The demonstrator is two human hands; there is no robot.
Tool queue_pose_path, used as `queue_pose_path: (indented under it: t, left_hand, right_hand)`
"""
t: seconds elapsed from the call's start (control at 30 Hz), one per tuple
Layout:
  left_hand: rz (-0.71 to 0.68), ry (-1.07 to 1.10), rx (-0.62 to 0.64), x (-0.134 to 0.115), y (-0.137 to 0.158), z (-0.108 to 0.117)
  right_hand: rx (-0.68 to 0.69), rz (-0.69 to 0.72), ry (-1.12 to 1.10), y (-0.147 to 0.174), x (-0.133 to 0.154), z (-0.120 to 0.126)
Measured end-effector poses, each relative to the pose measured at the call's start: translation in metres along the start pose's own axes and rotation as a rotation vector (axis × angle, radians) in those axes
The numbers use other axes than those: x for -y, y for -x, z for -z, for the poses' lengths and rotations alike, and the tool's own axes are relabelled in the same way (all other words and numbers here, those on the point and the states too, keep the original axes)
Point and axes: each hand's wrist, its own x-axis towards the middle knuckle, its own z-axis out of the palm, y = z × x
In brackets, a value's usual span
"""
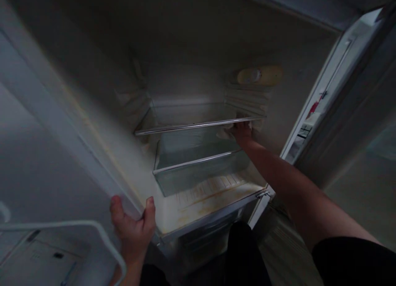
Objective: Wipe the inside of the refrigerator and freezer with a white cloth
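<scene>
Dim light fills a view down into an open, nearly bare fridge (pixel 198 63), seen from the head of a person standing before it. At the far lower left, a white wire rack (pixel 93 232) with a rounded rim juts into view above a pale surface. Just to its right, the person's left hand (pixel 134 228) grips the front edge of the fridge's left wall (pixel 93 129); its fingers (pixel 116 209) are curled around that edge, with the thumb on the inner side beside the fridge floor. The fridge floor (pixel 204 199) is white with brownish, rusty stains along its front. Above it sits a clear drawer (pixel 198 166), and higher still a glass shelf (pixel 192 115) with a shiny metal front strip runs across the compartment. Further right, the person's bare right arm reaches in from the lower right corner, and the right hand (pixel 243 131) rests at the right end of the glass shelf, touching its front strip, with what looks like a pale cloth (pixel 225 133) under it; the blur and darkness make it impossible to tell whether those fingers are spread or closed. A yellowish oval light housing (pixel 260 75) is mounted on the right inner wall above the hand. At the far right the open fridge door (pixel 328 92) stands edge-on, with a small red item on its inner side.
</scene>
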Motion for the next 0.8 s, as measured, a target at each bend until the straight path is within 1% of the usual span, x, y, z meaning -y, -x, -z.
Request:
queue_pose_path:
  t: [0.1, 0.17, 0.27, 0.33, 0.37, 0.43, 0.5, 0.57, 0.6, 0.67, 0.8]
  left_hand:
    - [-0.081, -0.033, -0.023, 0.006, 0.002, -0.004]
    - [-0.123, -0.031, -0.04, 0.008, 0.002, -0.006]
    - [-0.172, -0.042, -0.045, 0.006, 0.0, -0.006]
    - [-0.22, -0.048, -0.031, 0.002, -0.001, -0.006]
    - [-0.241, -0.048, -0.024, 0.0, -0.002, -0.006]
    - [-0.259, -0.045, -0.009, -0.003, -0.002, -0.006]
    - [-0.257, -0.033, -0.007, -0.004, -0.002, -0.006]
    - [-0.249, -0.023, -0.019, -0.004, -0.001, -0.007]
    - [-0.241, -0.019, -0.024, -0.003, -0.001, -0.007]
    - [-0.219, -0.025, -0.026, -0.002, 0.0, -0.006]
    - [-0.216, -0.07, -0.032, 0.0, 0.003, -0.005]
  right_hand:
    - [0.053, -0.036, 0.043, 0.02, -0.012, 0.013]
    - [0.065, -0.031, 0.055, 0.034, -0.018, 0.021]
    - [0.066, 0.056, 0.014, 0.051, -0.023, 0.032]
    - [0.072, 0.121, 0.003, 0.056, -0.023, 0.041]
    - [0.086, 0.132, -0.012, 0.057, -0.021, 0.045]
    - [0.149, 0.119, -0.126, 0.055, -0.012, 0.052]
    - [0.246, 0.126, -0.298, 0.052, 0.007, 0.055]
    - [0.341, 0.227, -0.426, 0.05, 0.035, 0.051]
    - [0.377, 0.292, -0.448, 0.049, 0.052, 0.048]
    - [0.437, 0.397, -0.448, 0.047, 0.089, 0.039]
    - [0.53, 0.466, -0.358, 0.028, 0.16, 0.025]
